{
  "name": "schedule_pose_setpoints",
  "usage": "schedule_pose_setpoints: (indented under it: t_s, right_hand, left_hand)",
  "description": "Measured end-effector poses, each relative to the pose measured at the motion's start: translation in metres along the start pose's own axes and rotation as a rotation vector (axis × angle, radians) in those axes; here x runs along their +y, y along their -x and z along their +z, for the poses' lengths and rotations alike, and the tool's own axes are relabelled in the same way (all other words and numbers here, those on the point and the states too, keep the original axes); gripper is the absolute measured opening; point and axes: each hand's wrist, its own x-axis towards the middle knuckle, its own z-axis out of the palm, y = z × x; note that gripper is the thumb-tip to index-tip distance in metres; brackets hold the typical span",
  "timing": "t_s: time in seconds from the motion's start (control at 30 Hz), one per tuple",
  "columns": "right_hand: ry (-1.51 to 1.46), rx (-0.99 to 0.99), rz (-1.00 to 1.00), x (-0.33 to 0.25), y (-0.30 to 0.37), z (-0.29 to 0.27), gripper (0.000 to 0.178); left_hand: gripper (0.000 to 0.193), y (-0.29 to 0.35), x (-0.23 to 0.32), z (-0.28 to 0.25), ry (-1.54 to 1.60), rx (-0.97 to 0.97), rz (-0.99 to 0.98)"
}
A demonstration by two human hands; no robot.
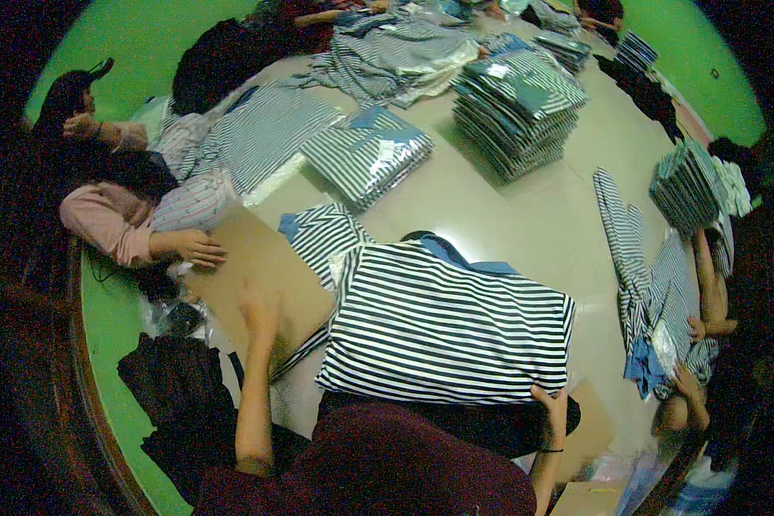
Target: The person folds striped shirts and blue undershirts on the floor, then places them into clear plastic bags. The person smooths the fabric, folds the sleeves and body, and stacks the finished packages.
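Observation:
A black-and-white striped shirt (443,327) with a blue collar lies folded into a wide block in front of me. My right hand (552,404) pinches its near right corner, thumb on top. To the left, my left hand (261,311) is over a brown cardboard sheet (271,245); motion smears its fingers, so their pose is unclear. Just beyond the sheet's right edge a striped sleeve (327,241) with a blue cuff sticks out from another garment, partly under the shirt. A dark rounded shape shows behind the collar.
At left, a co-worker's hand (199,248) rests by the cardboard. Beyond stand a low pile of bagged shirts (370,155) and a tall stack of folded shirts (520,116). Another person's hands (692,383) handle striped clothes at right. Dark cloth (176,378) lies near left.

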Motion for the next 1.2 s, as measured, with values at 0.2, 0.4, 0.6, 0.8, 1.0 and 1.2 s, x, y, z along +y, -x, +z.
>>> schedule_pose_setpoints:
  t_s: [0.2,0.4,0.6,0.8,1.0,1.2]
  right_hand:
    - [-0.111,-0.003,-0.110,0.033,0.030,0.011,0.055]
    - [0.529,0.413,-0.039,0.019,0.036,-0.005,0.067]
    - [0.704,0.098,-0.630,-0.069,-0.063,0.001,0.068]
    - [0.795,-0.750,-0.164,-0.097,-0.169,0.071,0.081]
    - [0.414,-0.594,-0.545,-0.091,-0.137,0.064,0.052]
    - [0.900,-0.426,-1.040,-0.087,-0.051,0.055,0.035]
  left_hand:
    - [0.060,-0.045,0.198,0.008,0.570,-0.521,0.773]
    - [0.082,-0.065,0.249,0.036,0.273,-1.137,0.722]
    - [0.092,-0.071,0.245,0.031,0.103,-1.367,0.551]
    - [0.068,-0.070,0.232,0.014,0.326,-1.166,0.746]
    - [0.043,-0.053,0.204,-0.007,0.778,-1.071,1.030]
    - [0.046,-0.055,0.200,0.004,0.778,-1.106,0.828]
